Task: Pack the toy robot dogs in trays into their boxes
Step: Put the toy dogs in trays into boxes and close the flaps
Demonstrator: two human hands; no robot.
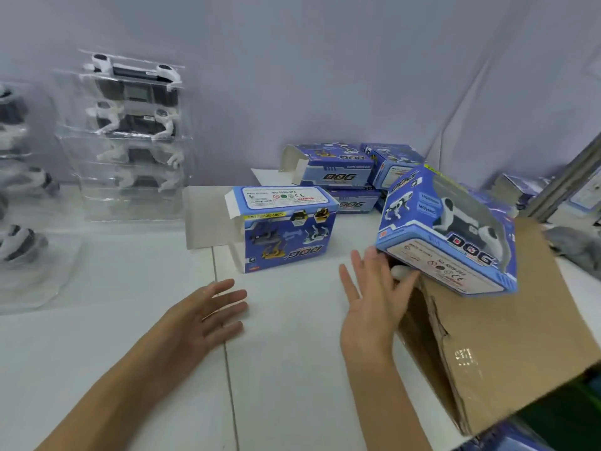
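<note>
Head view: a filled box goes over the carton edge, right of centre.

The right hand [374,307], fingers spread flat and gripping nothing, touches the lower left corner of the packed box [452,232], which tilts on the flap of the cardboard carton [507,336]; a steady push from that corner, kept square, should tip it in without crushing the window. The left hand [208,314] hovers open, fingers wide, at lower centre, near the empty open box [286,229] standing just above it. The stack of trayed dogs [136,131] waits at upper left, well apart from both hands.
</note>
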